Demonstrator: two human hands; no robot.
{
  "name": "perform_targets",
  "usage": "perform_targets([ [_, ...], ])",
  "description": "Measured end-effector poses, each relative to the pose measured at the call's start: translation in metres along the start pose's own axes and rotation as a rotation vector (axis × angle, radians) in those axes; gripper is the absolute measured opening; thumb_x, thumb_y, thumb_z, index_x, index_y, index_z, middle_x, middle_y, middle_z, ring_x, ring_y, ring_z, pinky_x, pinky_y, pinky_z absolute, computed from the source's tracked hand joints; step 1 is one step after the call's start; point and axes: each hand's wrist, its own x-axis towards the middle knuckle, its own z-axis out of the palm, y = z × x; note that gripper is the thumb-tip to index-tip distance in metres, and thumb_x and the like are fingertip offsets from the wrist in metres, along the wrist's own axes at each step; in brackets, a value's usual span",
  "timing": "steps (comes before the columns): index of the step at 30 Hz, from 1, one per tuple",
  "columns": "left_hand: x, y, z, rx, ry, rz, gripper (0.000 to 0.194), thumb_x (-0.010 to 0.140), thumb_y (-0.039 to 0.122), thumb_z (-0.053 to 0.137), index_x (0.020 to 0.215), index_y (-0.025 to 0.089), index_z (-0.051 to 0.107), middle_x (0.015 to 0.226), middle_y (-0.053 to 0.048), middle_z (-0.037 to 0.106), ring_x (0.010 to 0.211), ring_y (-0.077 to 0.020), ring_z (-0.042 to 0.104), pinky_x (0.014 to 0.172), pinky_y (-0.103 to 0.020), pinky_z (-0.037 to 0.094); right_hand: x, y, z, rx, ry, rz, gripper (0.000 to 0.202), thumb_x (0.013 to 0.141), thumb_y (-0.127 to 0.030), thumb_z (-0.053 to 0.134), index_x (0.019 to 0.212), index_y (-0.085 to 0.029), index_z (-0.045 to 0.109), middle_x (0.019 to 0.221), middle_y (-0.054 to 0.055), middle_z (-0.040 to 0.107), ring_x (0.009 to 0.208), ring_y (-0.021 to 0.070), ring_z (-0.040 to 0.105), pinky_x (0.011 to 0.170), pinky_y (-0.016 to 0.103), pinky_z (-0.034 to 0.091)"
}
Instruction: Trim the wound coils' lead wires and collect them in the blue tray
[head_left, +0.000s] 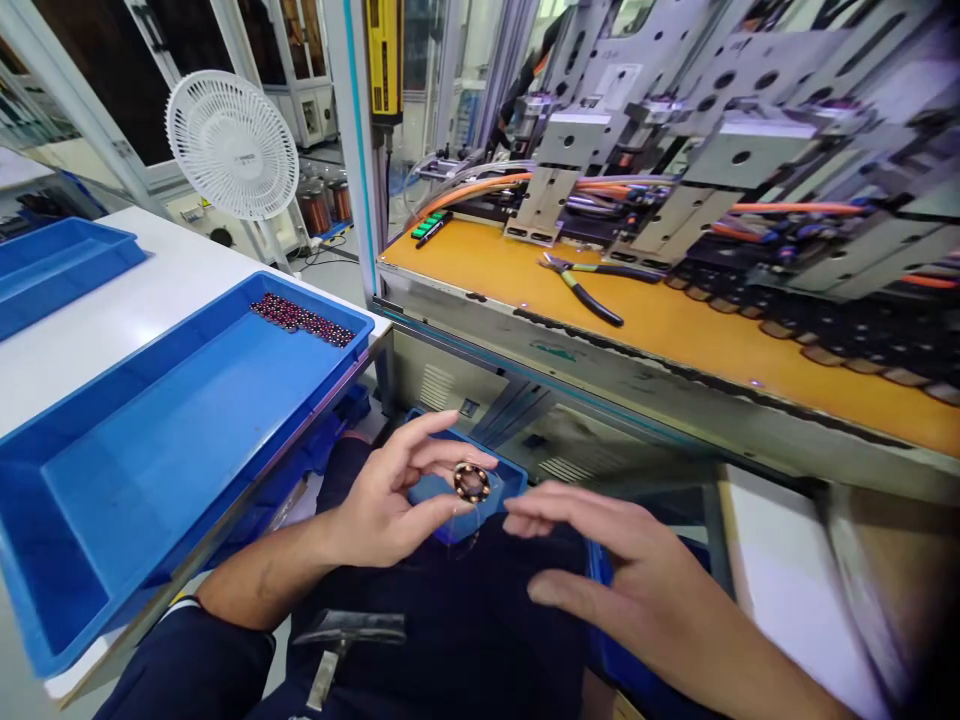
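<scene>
My left hand grips a small round wound coil ring between thumb and fingers, above my lap. The ring is dark with copper-coloured spots around an open centre, and thin wire strands hang below it. To its right, my right hand hovers apart from the ring, thumb and fingers spread, with nothing visible in it. A small blue bin stands behind and below the ring, partly hidden by my hands.
At left, a large blue tray on a white table holds many small rings in its far corner. Cutting pliers lie on the orange machine bench. A white fan stands behind the table.
</scene>
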Motion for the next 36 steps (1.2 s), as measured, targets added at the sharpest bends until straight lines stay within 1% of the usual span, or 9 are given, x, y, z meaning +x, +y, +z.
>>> perform_targets([
  [2, -0.002, 0.003, 0.0, 0.072, -0.064, 0.023, 0.072, 0.087, 0.002, 0.058, 0.147, 0.029, 0.028, 0.129, -0.013, 0.064, 0.108, -0.0184, 0.067, 0.094, -0.032, 0.055, 0.007, -0.001, 0.007, 0.21, 0.123, 0.128, 0.019, 0.076, -0.034, 0.076, 0.085, -0.023, 0.064, 0.08, -0.001, 0.066, 0.075, 0.0154, 0.063, 0.069, 0.025, 0.049],
  [5, -0.002, 0.003, 0.004, 0.148, -0.117, 0.065, 0.076, 0.085, -0.001, 0.056, 0.148, 0.03, 0.027, 0.134, -0.012, 0.061, 0.118, -0.0205, 0.062, 0.101, -0.036, 0.051, 0.017, -0.002, 0.024, 0.493, 0.163, 0.223, 0.021, 0.082, -0.036, 0.07, 0.077, -0.021, 0.058, 0.077, -0.001, 0.061, 0.074, 0.013, 0.059, 0.07, 0.024, 0.048],
  [10, 0.0, -0.006, 0.011, 0.037, 0.072, 0.075, 0.073, 0.077, 0.004, 0.071, 0.139, 0.03, 0.042, 0.113, -0.008, 0.065, 0.089, -0.0129, 0.067, 0.081, -0.024, 0.058, 0.015, 0.006, 0.055, 0.741, 0.29, 0.163, 0.024, 0.089, -0.037, 0.064, 0.073, -0.02, 0.056, 0.074, -0.002, 0.054, 0.072, 0.0116, 0.052, 0.071, 0.024, 0.044],
  [13, 0.0, -0.009, 0.01, -0.077, 0.088, 0.01, 0.073, 0.077, 0.004, 0.072, 0.138, 0.03, 0.041, 0.11, -0.007, 0.066, 0.086, -0.0118, 0.067, 0.079, -0.022, 0.057, 0.007, 0.014, 0.06, 0.837, 0.354, 0.187, 0.026, 0.091, -0.039, 0.061, 0.074, -0.02, 0.055, 0.072, -0.001, 0.053, 0.07, 0.0126, 0.05, 0.071, 0.026, 0.042],
  [17, -0.001, -0.006, 0.009, -0.057, -0.03, 0.027, 0.076, 0.08, 0.001, 0.067, 0.143, 0.032, 0.036, 0.117, -0.009, 0.067, 0.095, -0.0136, 0.067, 0.085, -0.026, 0.056, 0.002, 0.015, 0.051, 0.81, 0.279, 0.235, 0.018, 0.087, -0.038, 0.067, 0.087, -0.022, 0.059, 0.081, -0.001, 0.054, 0.077, 0.0135, 0.05, 0.072, 0.026, 0.041],
  [22, -0.001, -0.005, 0.014, -0.199, -0.046, -0.043, 0.073, 0.081, -0.003, 0.064, 0.14, 0.032, 0.039, 0.119, -0.008, 0.068, 0.1, -0.0144, 0.068, 0.089, -0.028, 0.055, 0.0, 0.009, 0.055, 0.904, 0.323, 0.263, 0.027, 0.088, -0.04, 0.065, 0.074, -0.019, 0.055, 0.076, -0.001, 0.049, 0.078, 0.0135, 0.048, 0.075, 0.026, 0.041],
  [28, 0.002, -0.004, 0.011, -0.497, -0.026, -0.308, 0.032, 0.076, 0.003, 0.072, 0.104, 0.017, 0.066, 0.112, -0.01, 0.072, 0.093, -0.0165, 0.073, 0.084, -0.027, 0.058, -0.005, 0.013, 0.049, 0.813, 0.282, 0.229, 0.026, 0.092, -0.046, 0.057, 0.085, -0.02, 0.058, 0.078, 0.001, 0.053, 0.076, 0.0144, 0.05, 0.073, 0.027, 0.042],
  [32, 0.005, -0.005, 0.011, -0.436, -0.067, -0.332, 0.029, 0.077, 0.011, 0.074, 0.106, 0.018, 0.072, 0.118, -0.011, 0.066, 0.089, -0.0146, 0.07, 0.081, -0.027, 0.058, 0.002, 0.004, 0.033, 0.598, 0.218, 0.248, 0.029, 0.087, -0.046, 0.064, 0.079, -0.02, 0.055, 0.076, -0.001, 0.052, 0.071, 0.0127, 0.049, 0.065, 0.024, 0.041],
  [36, 0.005, -0.01, 0.012, -0.339, -0.059, -0.334, 0.036, 0.068, 0.015, 0.082, 0.103, 0.02, 0.074, 0.112, -0.008, 0.062, 0.084, -0.012, 0.065, 0.077, -0.024, 0.055, 0.005, -0.002, 0.028, 0.504, 0.198, 0.22, 0.03, 0.092, -0.043, 0.057, 0.074, -0.019, 0.055, 0.072, -0.001, 0.053, 0.066, 0.0112, 0.047, 0.061, 0.023, 0.04],
])
